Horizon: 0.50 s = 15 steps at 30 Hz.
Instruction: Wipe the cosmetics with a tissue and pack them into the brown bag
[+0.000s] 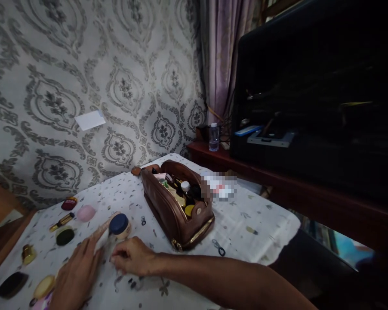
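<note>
My left hand (79,269) lies at the lower left, its fingers stretched toward a jar with a dark blue lid (119,224), beside a small white piece (101,239). Just right of it, my right hand (134,257) is curled with thumb and fingers drawn together; whatever it may hold is hidden. A brown leather bag (168,211) stands unzipped beyond my right hand, holding a white-capped bottle (186,187), a yellow round item (189,210) and other small things. Left of the jar are a pink sponge (86,212) and a dark round item (65,235).
More cosmetics, including a gold cap (28,254), a black oval item (12,284) and a yellow round one (44,286), lie on the white patterned cloth (258,217). A clear bottle (214,137) stands on a dark red shelf (278,181) beside a large black screen (310,86).
</note>
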Each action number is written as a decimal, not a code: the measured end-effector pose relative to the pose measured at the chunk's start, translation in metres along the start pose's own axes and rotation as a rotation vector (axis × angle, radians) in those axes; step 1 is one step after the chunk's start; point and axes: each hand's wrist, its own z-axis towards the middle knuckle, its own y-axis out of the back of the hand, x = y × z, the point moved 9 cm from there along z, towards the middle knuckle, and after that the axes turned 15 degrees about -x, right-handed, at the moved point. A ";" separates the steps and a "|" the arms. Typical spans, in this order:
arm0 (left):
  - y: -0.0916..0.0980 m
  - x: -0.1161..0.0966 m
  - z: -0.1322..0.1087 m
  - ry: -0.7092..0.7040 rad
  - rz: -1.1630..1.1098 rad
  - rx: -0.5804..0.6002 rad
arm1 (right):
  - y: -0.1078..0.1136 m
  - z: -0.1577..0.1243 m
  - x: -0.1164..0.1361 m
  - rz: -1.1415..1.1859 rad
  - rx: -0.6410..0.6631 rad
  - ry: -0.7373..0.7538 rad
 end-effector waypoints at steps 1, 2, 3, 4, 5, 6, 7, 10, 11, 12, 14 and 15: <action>0.009 -0.002 0.002 0.003 -0.067 -0.074 | 0.001 0.000 0.003 -0.023 -0.002 0.036; 0.017 -0.004 0.004 -0.001 -0.137 -0.143 | 0.001 0.000 0.006 -0.029 0.008 0.070; 0.024 -0.008 0.005 -0.009 -0.204 -0.195 | -0.001 -0.001 0.009 -0.010 0.031 0.098; 0.029 -0.013 0.006 -0.009 -0.257 -0.230 | -0.002 -0.002 0.012 0.033 0.060 0.115; 0.034 -0.017 0.006 0.005 -0.290 -0.253 | -0.004 -0.004 0.014 0.100 0.095 0.114; 0.037 -0.022 0.005 0.029 -0.309 -0.272 | -0.007 -0.005 0.015 0.180 0.135 0.092; 0.040 -0.026 0.004 0.058 -0.321 -0.286 | -0.010 -0.006 0.014 0.267 0.176 0.048; 0.048 -0.036 0.001 0.137 -0.358 -0.329 | -0.020 -0.009 0.008 0.439 0.271 -0.105; 0.049 -0.037 0.000 0.161 -0.375 -0.338 | -0.021 -0.010 0.006 0.453 0.283 -0.126; 0.049 -0.037 0.000 0.188 -0.395 -0.340 | -0.022 -0.010 0.006 0.449 0.284 -0.125; 0.048 -0.032 0.002 0.248 -0.445 -0.337 | -0.020 -0.009 0.007 0.393 0.260 -0.072; 0.046 -0.029 0.004 0.274 -0.478 -0.327 | -0.017 -0.009 0.008 0.342 0.237 -0.027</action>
